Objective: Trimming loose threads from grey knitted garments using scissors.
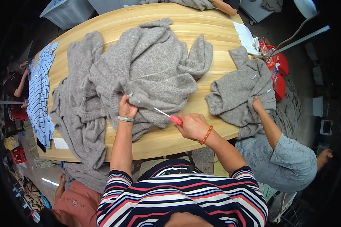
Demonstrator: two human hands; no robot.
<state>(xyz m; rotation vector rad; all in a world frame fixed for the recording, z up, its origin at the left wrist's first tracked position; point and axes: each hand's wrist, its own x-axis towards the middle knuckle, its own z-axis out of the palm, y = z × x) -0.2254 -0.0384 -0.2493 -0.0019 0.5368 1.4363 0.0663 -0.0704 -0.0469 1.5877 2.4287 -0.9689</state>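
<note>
A large grey knitted sweater (151, 56) lies spread and rumpled on the table in front of me. My left hand (128, 108) is closed on its near edge, beside a few small shiny spots on the knit. In my right hand (195, 126) is a thin metal-shafted tool with a pinkish-red handle (175, 120). Its shaft points up and left, with the tip close to or touching the sweater; I cannot tell which. More grey knitwear (79, 98) lies against the sweater's left side.
The wooden table (219, 41) also bears a striped blue shirt (41, 90) at left and white papers (245, 37) at far right. At right a co-worker's hand (257, 104) touches another grey sweater (242, 89). Another person (79, 204) is at lower left. Red bins (278, 83) stand beyond the right edge.
</note>
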